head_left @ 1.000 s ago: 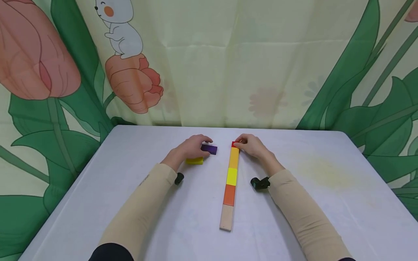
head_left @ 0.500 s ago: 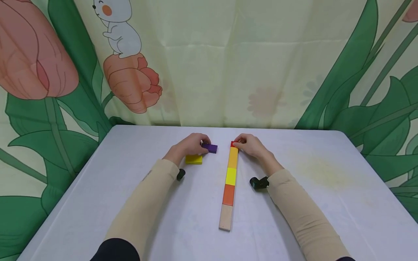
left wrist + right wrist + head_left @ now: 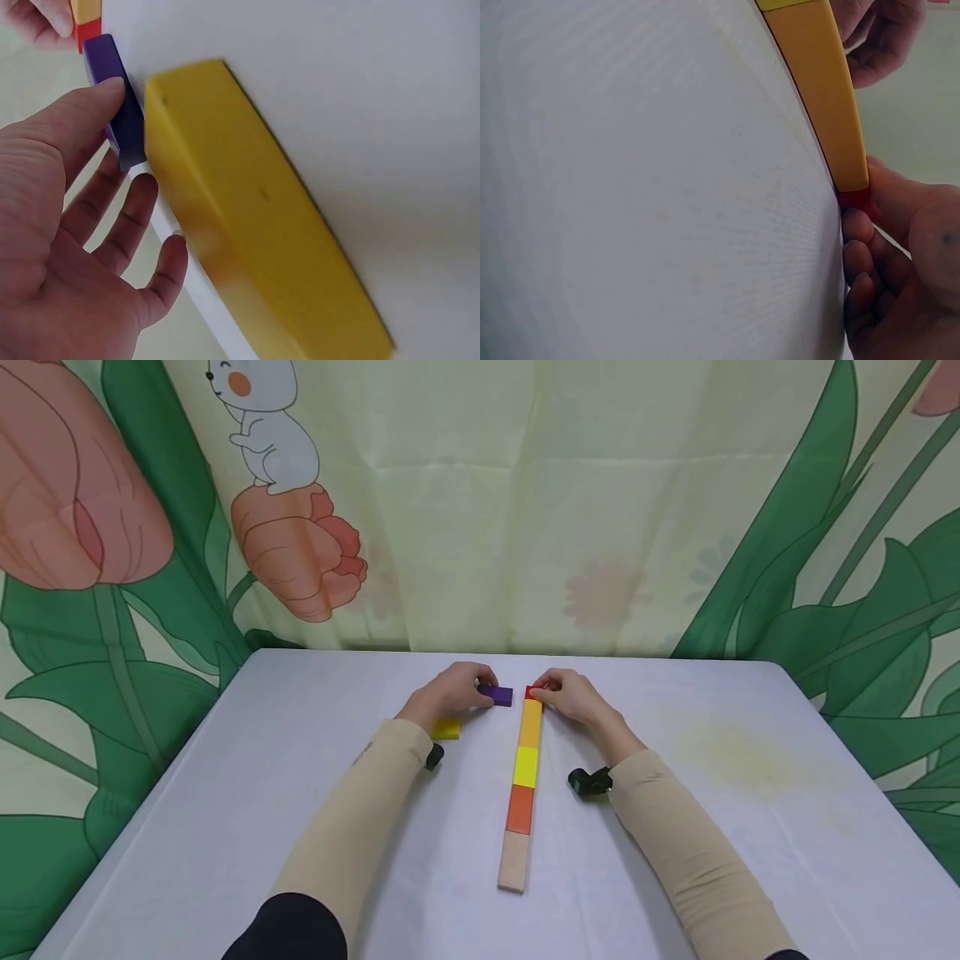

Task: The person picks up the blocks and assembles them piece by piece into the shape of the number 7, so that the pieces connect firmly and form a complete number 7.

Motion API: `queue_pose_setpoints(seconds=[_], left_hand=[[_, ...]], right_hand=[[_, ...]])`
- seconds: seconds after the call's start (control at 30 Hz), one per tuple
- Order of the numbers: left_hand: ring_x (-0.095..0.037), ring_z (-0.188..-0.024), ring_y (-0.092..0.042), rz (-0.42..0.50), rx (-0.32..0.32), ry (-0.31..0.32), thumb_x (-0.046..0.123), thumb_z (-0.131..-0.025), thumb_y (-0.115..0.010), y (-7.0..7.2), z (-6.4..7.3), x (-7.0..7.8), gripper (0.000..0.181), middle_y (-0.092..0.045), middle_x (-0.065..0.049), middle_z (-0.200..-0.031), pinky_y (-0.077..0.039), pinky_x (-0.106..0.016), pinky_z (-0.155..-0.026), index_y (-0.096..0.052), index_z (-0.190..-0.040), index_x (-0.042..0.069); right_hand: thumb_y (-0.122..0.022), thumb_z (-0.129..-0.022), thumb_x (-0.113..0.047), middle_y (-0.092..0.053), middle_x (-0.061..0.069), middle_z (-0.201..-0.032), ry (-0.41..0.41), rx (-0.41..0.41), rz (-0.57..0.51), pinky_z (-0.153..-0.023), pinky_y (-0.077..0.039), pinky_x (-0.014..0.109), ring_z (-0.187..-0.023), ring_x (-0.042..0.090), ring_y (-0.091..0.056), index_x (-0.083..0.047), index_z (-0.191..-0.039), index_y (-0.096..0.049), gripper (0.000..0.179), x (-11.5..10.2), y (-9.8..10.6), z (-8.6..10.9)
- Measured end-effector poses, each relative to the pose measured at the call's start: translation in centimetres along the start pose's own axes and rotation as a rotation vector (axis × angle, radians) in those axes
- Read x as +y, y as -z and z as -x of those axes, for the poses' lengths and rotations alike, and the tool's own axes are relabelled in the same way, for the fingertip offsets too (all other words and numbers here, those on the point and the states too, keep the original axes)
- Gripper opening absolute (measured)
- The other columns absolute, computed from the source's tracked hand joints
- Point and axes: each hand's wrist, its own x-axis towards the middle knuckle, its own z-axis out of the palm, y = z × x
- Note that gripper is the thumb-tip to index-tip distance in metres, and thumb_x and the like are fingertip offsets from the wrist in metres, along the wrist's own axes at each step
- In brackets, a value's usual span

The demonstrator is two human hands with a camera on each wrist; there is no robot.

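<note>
My left hand (image 3: 452,687) pinches a purple block (image 3: 498,695) between thumb and fingers, just left of the far end of a row of blocks. At that far end my right hand (image 3: 570,695) holds a small red block (image 3: 855,200) by its sides, partly hidden by the fingers. The red block meets an orange-yellow block (image 3: 529,723). Toward me the row continues with a yellow block (image 3: 526,767), an orange-red block (image 3: 520,810) and a plain wooden block (image 3: 513,862). Beside my left wrist lies another yellow block (image 3: 247,202), partly covered by the hand in the head view.
A white-covered table (image 3: 675,860) bears everything, its far edge just beyond both hands. Behind it hangs a printed curtain (image 3: 465,527) with tulips and a rabbit. Small black cameras (image 3: 590,782) sit at the wrists.
My left hand has carried the purple block to the right and slightly away, closer to the row's far end. My right hand stays on the red block.
</note>
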Motion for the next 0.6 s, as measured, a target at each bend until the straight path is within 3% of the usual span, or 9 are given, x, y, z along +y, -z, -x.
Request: queue_pose_setpoints(seconds=[0.17,0.6], left_hand=[[-0.021,-0.099,-0.056,-0.007,0.000,0.008,0.021,-0.094,-0.073,-0.4,-0.7,0.7,0.025,-0.063,-0.002,-0.107,-0.047,-0.035,-0.092,-0.068,-0.119,0.016],[-0.021,-0.098,-0.056,-0.035,0.013,-0.031,0.020,-0.094,-0.074,-0.7,-2.0,0.8,0.027,-0.064,-0.002,-0.107,-0.046,-0.035,-0.092,-0.069,-0.120,0.014]], right_hand=[[-0.066,-0.099,-0.027,-0.062,0.011,-0.103,-0.004,-0.001,-0.011,-0.088,-0.043,0.037,-0.098,0.028,-0.052,-0.008,-0.118,-0.068,0.027,0.0,0.1,0.1],[-0.066,-0.100,-0.026,-0.062,0.011,-0.101,0.010,0.012,0.005,-0.085,-0.041,0.037,-0.095,0.028,-0.052,-0.008,-0.117,-0.069,0.026,0.0,0.0,0.1]])
